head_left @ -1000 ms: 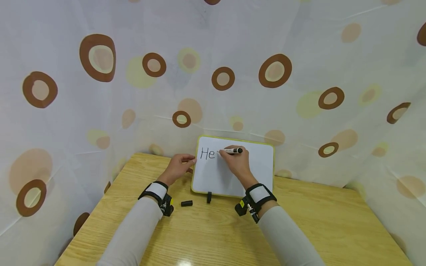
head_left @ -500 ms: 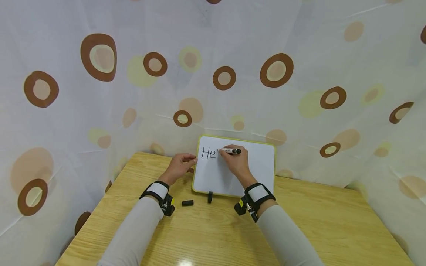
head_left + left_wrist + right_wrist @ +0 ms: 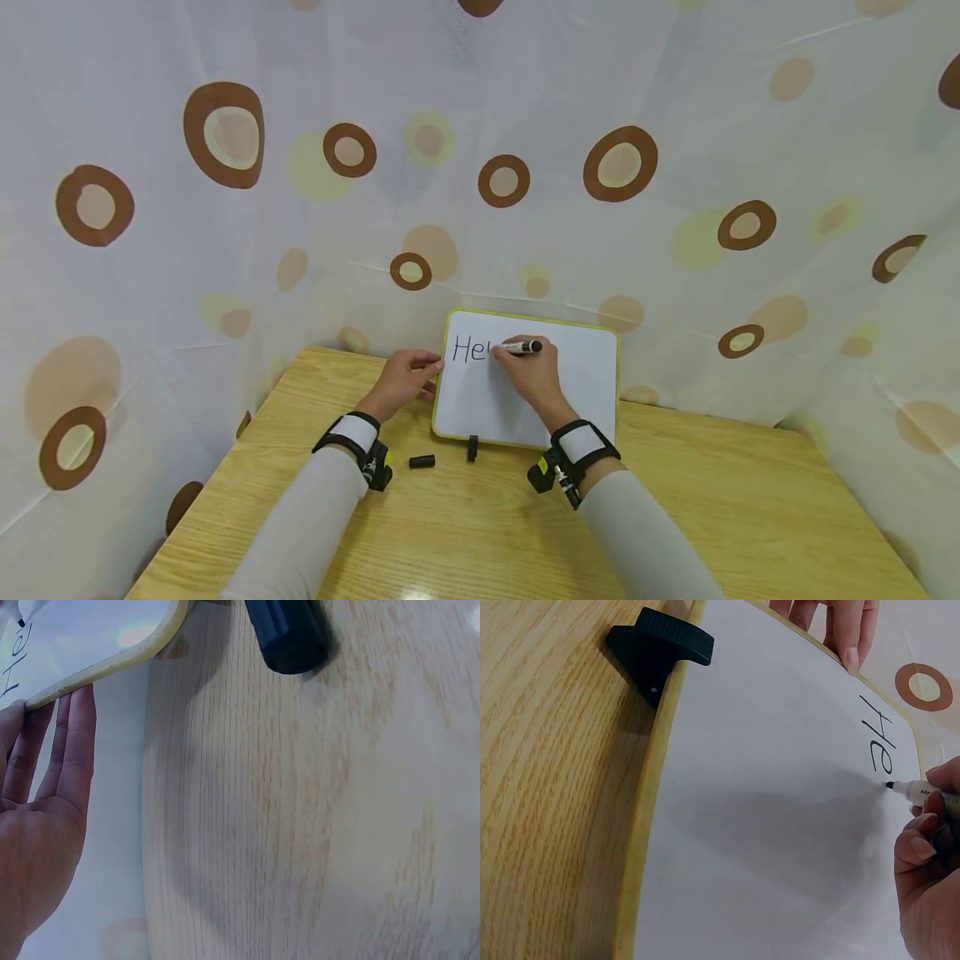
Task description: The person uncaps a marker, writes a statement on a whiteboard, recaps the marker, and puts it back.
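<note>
A small whiteboard with a yellow frame leans upright near the back of the table. Its left edge is pinched by my left hand: the left wrist view shows the thumb in front and fingers behind the frame. My right hand grips a black-and-white marker. In the right wrist view the marker's black tip is at the board surface, just after the handwritten black letters "He". The head view shows part of a vertical stroke following them, partly hidden by the right fingers.
A black marker cap lies on the wooden table left of centre. A black stand foot clips the board's lower edge. Behind the table hangs a pale curtain with brown rings.
My right hand and the marker have moved slightly down the board, and a vertical stroke has appeared after "He". My left hand keeps its place at the left edge.
</note>
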Tool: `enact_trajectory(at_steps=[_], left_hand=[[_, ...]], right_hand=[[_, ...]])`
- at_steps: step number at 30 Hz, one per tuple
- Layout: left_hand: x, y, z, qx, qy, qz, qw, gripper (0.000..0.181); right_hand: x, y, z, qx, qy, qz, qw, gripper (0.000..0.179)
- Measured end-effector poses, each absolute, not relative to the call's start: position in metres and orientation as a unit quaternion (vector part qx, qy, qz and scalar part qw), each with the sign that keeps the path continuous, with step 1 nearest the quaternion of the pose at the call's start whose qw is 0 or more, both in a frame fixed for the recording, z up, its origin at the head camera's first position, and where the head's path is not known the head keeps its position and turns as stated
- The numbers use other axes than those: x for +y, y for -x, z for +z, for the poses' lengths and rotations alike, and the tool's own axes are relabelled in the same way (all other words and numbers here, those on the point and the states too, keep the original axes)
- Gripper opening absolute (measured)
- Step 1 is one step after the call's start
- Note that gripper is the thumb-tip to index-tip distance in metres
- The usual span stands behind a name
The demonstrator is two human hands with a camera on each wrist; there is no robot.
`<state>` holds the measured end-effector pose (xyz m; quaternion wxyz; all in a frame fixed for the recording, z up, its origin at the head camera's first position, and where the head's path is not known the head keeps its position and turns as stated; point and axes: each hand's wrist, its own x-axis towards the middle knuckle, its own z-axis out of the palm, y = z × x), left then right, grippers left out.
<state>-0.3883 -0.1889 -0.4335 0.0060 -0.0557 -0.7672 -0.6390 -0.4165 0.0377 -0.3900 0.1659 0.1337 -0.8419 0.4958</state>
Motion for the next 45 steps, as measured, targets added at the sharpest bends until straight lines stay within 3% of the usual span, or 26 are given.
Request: enact_trajectory(at_steps=[19,29,45], left_hand=[[-0.193,0.392,-0.440,-0.773,0.041,-0.633,0.004,0.035],[-0.192,0.393,-0.437,-0.775,0.050,-0.630,0.010,0.034],[-0.190,0.391,-0.437,-0.768,0.055,-0.638,0.009,0.038]], right_hand=[[0.040,0.412,-0.397,-0.853,-0.122,0.490,0.133,0.008],[0.047,0.418,-0.385,-0.837,-0.132,0.497,0.186,0.008],[0.045,0.423,-0.388,-0.829,-0.137,0.509,0.184,0.010]])
